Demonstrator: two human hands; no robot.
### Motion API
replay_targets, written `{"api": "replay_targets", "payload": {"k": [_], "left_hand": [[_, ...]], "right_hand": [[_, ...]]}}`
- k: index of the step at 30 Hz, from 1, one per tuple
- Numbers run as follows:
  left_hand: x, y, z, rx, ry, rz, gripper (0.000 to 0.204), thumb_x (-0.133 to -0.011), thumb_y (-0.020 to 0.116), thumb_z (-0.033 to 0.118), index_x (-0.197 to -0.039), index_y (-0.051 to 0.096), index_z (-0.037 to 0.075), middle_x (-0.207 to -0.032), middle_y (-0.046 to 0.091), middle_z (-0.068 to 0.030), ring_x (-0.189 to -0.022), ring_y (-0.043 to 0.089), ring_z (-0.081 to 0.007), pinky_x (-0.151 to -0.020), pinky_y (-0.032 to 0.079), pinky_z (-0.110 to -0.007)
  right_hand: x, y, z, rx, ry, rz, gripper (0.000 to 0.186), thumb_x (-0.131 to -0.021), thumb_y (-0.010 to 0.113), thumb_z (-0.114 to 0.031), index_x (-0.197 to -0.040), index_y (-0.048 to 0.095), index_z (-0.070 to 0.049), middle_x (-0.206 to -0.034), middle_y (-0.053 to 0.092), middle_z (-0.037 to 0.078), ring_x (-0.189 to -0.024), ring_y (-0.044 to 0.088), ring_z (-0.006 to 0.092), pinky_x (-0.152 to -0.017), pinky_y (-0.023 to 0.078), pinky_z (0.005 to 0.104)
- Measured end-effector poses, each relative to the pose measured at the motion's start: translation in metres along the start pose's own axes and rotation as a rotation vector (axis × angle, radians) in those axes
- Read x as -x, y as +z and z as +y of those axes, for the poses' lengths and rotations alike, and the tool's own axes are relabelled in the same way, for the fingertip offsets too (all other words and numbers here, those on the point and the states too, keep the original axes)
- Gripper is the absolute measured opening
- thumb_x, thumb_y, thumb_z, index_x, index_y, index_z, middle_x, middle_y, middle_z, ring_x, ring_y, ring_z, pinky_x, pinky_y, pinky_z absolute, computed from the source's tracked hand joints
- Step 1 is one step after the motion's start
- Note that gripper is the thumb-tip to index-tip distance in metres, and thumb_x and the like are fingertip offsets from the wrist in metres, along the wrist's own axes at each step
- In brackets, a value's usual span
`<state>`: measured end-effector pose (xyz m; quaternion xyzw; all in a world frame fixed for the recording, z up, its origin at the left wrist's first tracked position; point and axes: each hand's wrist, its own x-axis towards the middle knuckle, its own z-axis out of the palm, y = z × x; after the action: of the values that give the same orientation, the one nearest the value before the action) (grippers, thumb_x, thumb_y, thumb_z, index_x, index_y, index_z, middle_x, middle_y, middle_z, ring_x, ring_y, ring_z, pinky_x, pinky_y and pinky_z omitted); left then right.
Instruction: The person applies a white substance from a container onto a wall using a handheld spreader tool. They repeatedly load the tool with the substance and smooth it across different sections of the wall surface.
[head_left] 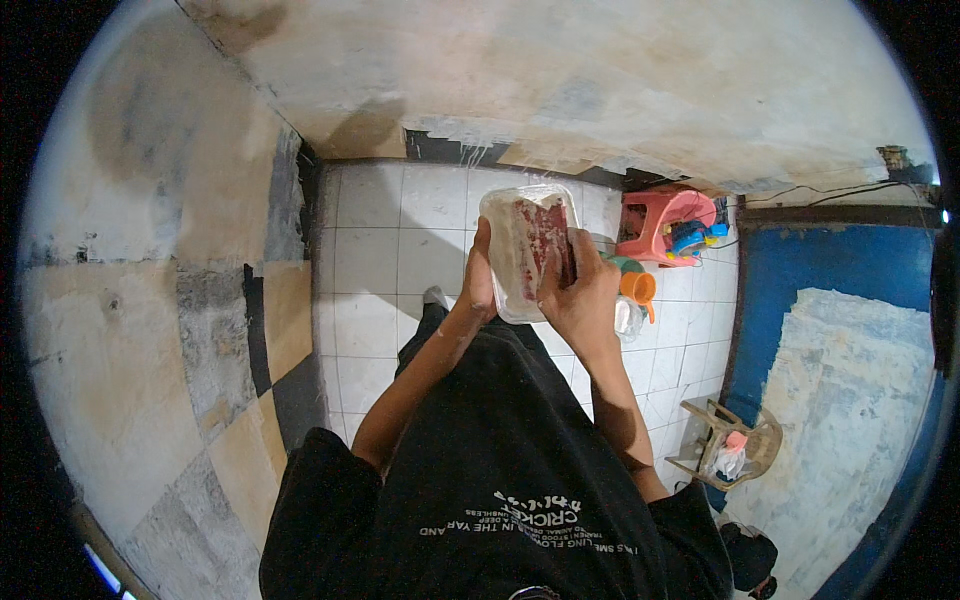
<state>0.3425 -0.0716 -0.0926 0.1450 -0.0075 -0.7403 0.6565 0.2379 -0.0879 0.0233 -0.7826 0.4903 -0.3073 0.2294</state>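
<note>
A white rectangular tub (510, 255) with pale wet paste in it is held in front of my body. My left hand (480, 275) supports its left side, the fingers mostly hidden beneath. Over the tub's right part, my right hand (580, 290) grips a red, flat-looking tool (545, 235) smeared with white paste. Its exact kind does not show clearly. The tool lies inside the tub's outline.
Patchy walls with white streaks (475, 150) stand ahead and at left. On the white tiled floor (365, 260) are a pink stool (650, 225) with blue and yellow items, and an orange dipper (637, 288). A brown chair (762, 440) stands at right by a blue panel (775, 265).
</note>
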Motion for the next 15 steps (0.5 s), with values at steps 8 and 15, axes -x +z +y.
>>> {"api": "replay_targets", "payload": {"k": [8,15], "left_hand": [[-0.002,-0.014,-0.003,-0.048,0.023,-0.087,0.069,-0.097,0.029,0.061,-0.140,0.038,0.007,-0.131,0.054,-0.0134,-0.117,0.056,-0.0254,-0.104,0.044,-0.042],[-0.004,-0.003,0.005,-0.016,-0.029,0.006,0.066,-0.099,0.026,0.057,-0.139,0.040,0.007,-0.130,0.054,-0.0129,-0.117,0.056,-0.0255,-0.101,0.046,-0.042]], "right_hand": [[0.006,0.015,0.003,0.009,-0.032,0.006,0.011,-0.080,0.059,-0.001,-0.088,0.054,0.002,-0.063,0.056,0.021,-0.053,0.058,0.0380,-0.050,0.045,0.0379],[-0.007,0.000,0.013,0.083,0.007,0.016,0.007,-0.082,0.057,-0.001,-0.085,0.052,0.002,-0.064,0.056,0.021,-0.053,0.058,0.0376,-0.049,0.045,0.0384]]}}
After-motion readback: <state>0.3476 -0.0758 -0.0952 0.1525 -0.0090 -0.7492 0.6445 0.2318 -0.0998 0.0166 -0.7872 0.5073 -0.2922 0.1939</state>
